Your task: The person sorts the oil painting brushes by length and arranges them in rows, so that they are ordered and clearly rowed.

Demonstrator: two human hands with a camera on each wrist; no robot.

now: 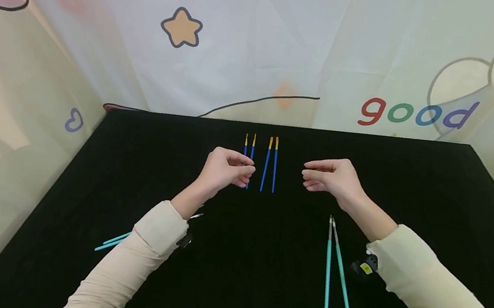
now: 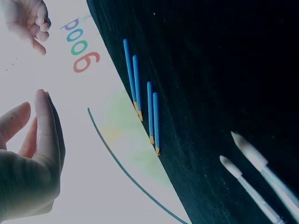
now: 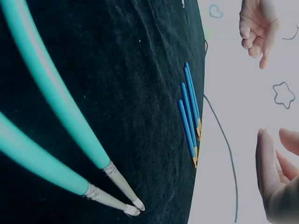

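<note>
Facing forward and down, the head view shows the left hand (image 1: pixel 227 168) at 9 o'clock of four blue brushes (image 1: pixel 274 171), covering part of the leftmost two. Its fingers are loosely bent and pinch nothing. The right hand (image 1: pixel 333 179) is at 3 o'clock of those brushes, fingers likewise relaxed around bare air. Two turquoise brushes (image 1: pixel 327 283) lie between 4 and 5 o'clock on the black cloth (image 1: pixel 254 267), tips close together. Another turquoise pair (image 1: pixel 112 244) pokes out at 8 o'clock, partly behind the left sleeve (image 1: pixel 119 273).

From the left wrist, that hand is at 8 o'clock, thumb apart from the fingers; the blue brushes lie near the centre, pale bristles at 4 o'clock.

From the right wrist, the right hand is at 4 o'clock, thumb likewise apart, the left at 2, the blue brushes at 3.
</note>
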